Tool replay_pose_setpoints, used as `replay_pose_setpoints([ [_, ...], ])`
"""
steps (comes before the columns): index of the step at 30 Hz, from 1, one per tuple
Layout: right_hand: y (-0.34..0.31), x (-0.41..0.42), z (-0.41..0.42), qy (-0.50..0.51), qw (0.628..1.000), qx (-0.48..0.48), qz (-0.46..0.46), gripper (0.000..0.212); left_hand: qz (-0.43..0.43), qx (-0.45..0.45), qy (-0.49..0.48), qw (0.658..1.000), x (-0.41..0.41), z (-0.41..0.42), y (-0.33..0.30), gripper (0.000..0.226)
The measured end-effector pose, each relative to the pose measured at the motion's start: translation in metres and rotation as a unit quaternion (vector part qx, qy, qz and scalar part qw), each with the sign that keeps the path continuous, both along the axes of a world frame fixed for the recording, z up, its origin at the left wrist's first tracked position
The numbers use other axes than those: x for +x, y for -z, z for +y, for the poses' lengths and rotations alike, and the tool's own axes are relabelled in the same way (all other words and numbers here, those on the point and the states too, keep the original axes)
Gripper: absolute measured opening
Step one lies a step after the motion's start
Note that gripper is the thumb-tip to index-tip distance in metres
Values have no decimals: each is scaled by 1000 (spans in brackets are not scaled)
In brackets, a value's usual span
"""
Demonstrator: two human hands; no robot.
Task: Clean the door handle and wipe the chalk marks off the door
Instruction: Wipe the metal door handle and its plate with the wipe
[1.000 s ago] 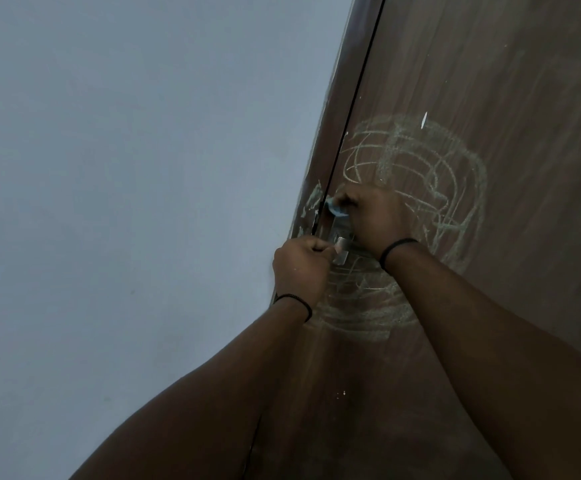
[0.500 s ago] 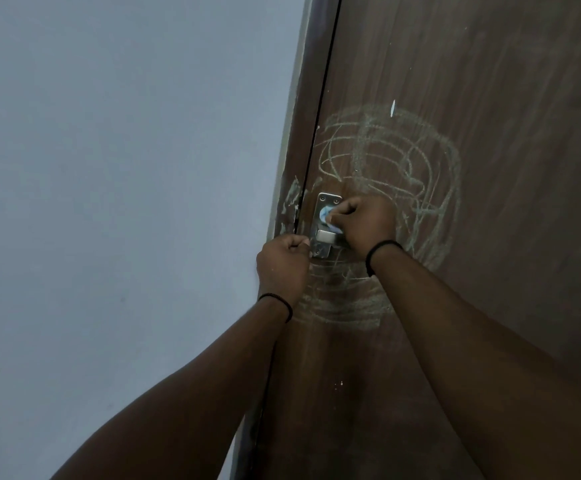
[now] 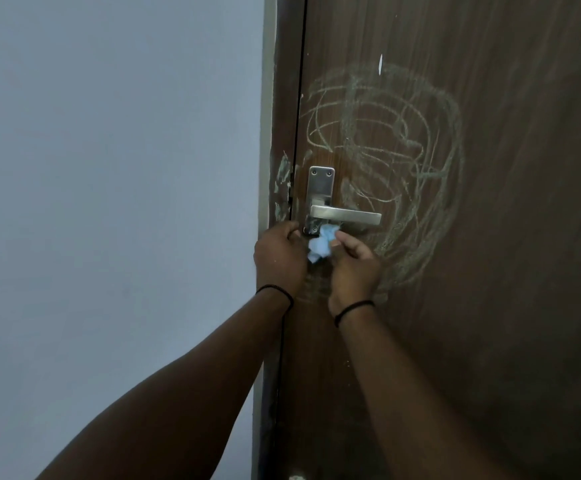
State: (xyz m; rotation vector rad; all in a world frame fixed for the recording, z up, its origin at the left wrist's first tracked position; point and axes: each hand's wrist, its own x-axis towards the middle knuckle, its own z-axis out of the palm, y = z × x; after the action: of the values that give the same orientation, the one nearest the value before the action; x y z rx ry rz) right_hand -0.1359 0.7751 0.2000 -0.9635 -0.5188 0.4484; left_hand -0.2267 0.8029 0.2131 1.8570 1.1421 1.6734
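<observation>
Both hands, left hand and right hand, pinch a crumpled blue cloth under the brushed-metal handle.

Brown wooden door: metal handle on plate near left edge, chalk marks scribbled around it.

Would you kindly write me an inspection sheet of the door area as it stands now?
Surface: brown door, shut against its frame.
Job's things: chalk marks scrawled around the metal door handle; more chalk on the frame; crumpled blue cloth below the lever.
Clutter: nothing seen.
Hands: left hand and right hand both hold the cloth.
Cables: nothing seen.
Surroundings: plain pale wall left of the frame.
</observation>
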Motion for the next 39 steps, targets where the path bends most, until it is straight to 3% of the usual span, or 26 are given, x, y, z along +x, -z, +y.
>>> replay_pose_setpoints([
  [3,-9,-10,16,48,994,-19,-99,7,-2,-1,1,1000,2,2,17,18],
  [7,-8,-10,27,156,965,-54,-206,18,-22,-10,4,1000,4,8,27,17],
  [14,14,3,26,146,928,-41,-340,7,-64,-4,53,997,10,8,34,24],
  [21,-2,1,41,153,966,-17,-210,14,-112,31,10,993,15,7,4,17],
  [28,19,7,29,141,935,-17,-325,7,-41,28,16,999,13,7,21,20],
  [33,-3,3,39,164,964,-6,-209,13,-98,52,7,994,15,8,-1,18],
  [39,18,-1,34,97,968,-6,-232,7,-65,38,-11,997,20,18,4,19],
])
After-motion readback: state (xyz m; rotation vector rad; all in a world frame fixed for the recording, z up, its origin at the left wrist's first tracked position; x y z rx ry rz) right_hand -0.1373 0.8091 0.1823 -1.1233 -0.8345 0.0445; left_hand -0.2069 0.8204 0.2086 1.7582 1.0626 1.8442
